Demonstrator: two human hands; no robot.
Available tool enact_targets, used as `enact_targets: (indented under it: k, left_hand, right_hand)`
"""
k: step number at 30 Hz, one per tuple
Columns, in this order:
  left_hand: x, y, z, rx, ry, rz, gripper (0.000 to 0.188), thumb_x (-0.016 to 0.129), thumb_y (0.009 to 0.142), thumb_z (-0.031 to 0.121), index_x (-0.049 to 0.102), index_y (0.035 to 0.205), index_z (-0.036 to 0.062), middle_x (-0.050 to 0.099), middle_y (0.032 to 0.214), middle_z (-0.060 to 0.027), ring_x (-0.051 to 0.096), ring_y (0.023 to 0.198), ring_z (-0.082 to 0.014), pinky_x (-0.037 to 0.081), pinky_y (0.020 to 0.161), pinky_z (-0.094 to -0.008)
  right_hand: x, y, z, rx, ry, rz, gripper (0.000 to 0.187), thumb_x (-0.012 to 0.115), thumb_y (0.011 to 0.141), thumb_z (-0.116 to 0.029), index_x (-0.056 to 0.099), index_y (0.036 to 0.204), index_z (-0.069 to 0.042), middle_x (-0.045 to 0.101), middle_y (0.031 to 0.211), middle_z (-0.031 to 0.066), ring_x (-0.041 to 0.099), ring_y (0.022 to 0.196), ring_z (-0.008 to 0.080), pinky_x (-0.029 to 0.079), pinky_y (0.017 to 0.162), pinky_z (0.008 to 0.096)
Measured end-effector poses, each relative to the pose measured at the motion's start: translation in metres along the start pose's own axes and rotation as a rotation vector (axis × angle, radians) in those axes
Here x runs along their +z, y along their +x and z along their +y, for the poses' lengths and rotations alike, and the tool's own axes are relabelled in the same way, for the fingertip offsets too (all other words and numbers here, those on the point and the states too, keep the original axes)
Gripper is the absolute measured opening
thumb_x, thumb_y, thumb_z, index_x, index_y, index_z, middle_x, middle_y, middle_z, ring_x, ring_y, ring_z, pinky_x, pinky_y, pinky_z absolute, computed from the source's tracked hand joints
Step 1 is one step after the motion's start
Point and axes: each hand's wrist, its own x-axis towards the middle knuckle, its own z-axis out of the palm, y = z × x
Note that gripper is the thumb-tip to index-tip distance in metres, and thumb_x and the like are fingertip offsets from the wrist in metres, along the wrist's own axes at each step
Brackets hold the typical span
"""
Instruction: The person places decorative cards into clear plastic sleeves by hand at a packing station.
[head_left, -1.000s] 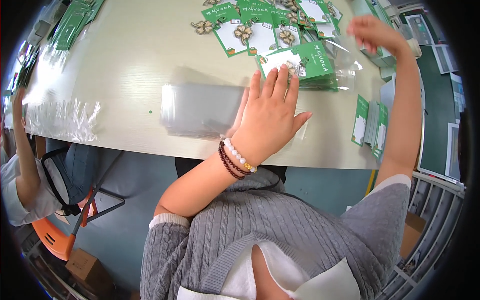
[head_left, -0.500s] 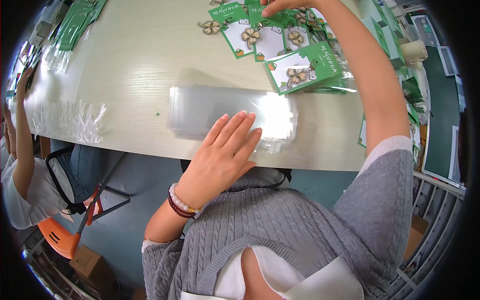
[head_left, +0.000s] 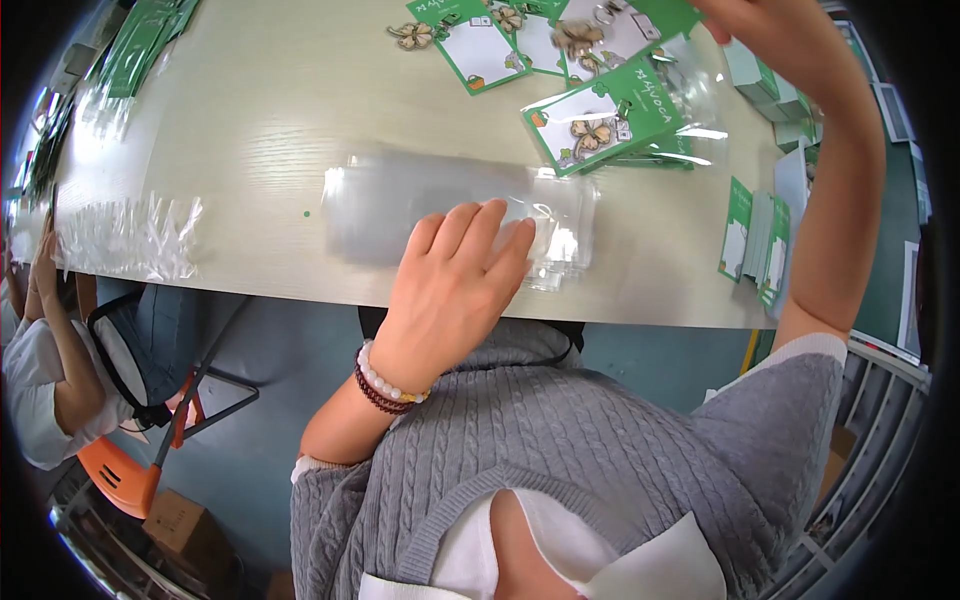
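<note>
My left hand (head_left: 455, 265) lies on a stack of clear plastic bags (head_left: 400, 205) near the table's front edge, fingers lightly bent and slightly apart. At the top right, my right hand (head_left: 775, 40) grips the green end of a keyring card (head_left: 640, 30) bearing a clover charm, blurred by motion; the fingertips are partly cut off. Below that card lies another green-and-white keyring card (head_left: 600, 120) in a clear bag, on top of other bagged cards. More clover keyring cards (head_left: 480, 55) overlap to its left, with one charm (head_left: 410, 36) sticking out sideways.
Stacked cards (head_left: 755, 240) stand at the table's right edge, with pale green card boxes (head_left: 765, 85) behind. Loose clear strips (head_left: 135, 235) and bagged green cards (head_left: 150, 45) lie at the left. Another person's hand (head_left: 45, 265) is at the left rim, above an orange chair (head_left: 118, 475).
My right hand has moved right, pulling a keyring card out of the group toward the right. My left hand has shifted slightly on the bags, its fingers more bent.
</note>
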Motion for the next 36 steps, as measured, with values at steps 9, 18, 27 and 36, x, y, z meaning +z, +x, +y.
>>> enact_targets:
  k: [9, 18, 27, 36]
  left_hand:
    - [0.006, 0.003, 0.001, -0.425, -0.695, 0.322, 0.025, 0.054, 0.092, 0.006, 0.061, 0.114, -0.0031, 0.063, 0.118, -0.0195, 0.063, 0.08, -0.0216, 0.05, 0.07, -0.0309]
    - [0.019, 0.007, 0.005, -0.236, -0.473, 0.445, 0.028, 0.055, 0.089, 0.002, 0.06, 0.116, -0.0041, 0.06, 0.122, -0.0198, 0.064, 0.101, -0.0299, 0.05, 0.087, -0.0351]
    - [0.013, 0.001, 0.008, -0.116, -0.279, 0.333, 0.032, 0.065, 0.079, 0.002, 0.062, 0.111, -0.0019, 0.058, 0.124, -0.0192, 0.058, 0.113, -0.0337, 0.044, 0.098, -0.0459]
    - [-0.005, 0.049, -0.021, -0.095, 0.077, 0.109, 0.034, 0.065, 0.08, 0.009, 0.058, 0.111, -0.0037, 0.059, 0.118, -0.0186, 0.056, 0.113, -0.034, 0.047, 0.094, -0.0404]
  right_hand:
    - [0.084, -0.096, 0.007, 0.371, 1.092, 0.198, 0.037, 0.049, 0.095, -0.018, 0.05, 0.129, -0.003, 0.063, 0.072, 0.0049, 0.054, 0.046, 0.0082, 0.04, 0.035, 0.0206]
    - [0.146, -0.148, -0.039, 0.571, 1.353, 0.688, 0.043, 0.045, 0.095, -0.014, 0.042, 0.134, 0.005, 0.066, 0.086, 0.0126, 0.057, 0.049, 0.0109, 0.042, 0.035, 0.0216]
    - [0.134, -0.164, -0.038, 0.565, 1.298, 0.742, 0.043, 0.046, 0.094, -0.013, 0.042, 0.133, 0.005, 0.066, 0.094, 0.0143, 0.058, 0.051, 0.0119, 0.042, 0.037, 0.0218]
    - [0.141, -0.169, -0.035, 0.556, 1.297, 0.746, 0.043, 0.047, 0.094, -0.014, 0.043, 0.133, 0.004, 0.067, 0.093, 0.0128, 0.059, 0.053, 0.0115, 0.043, 0.038, 0.022]
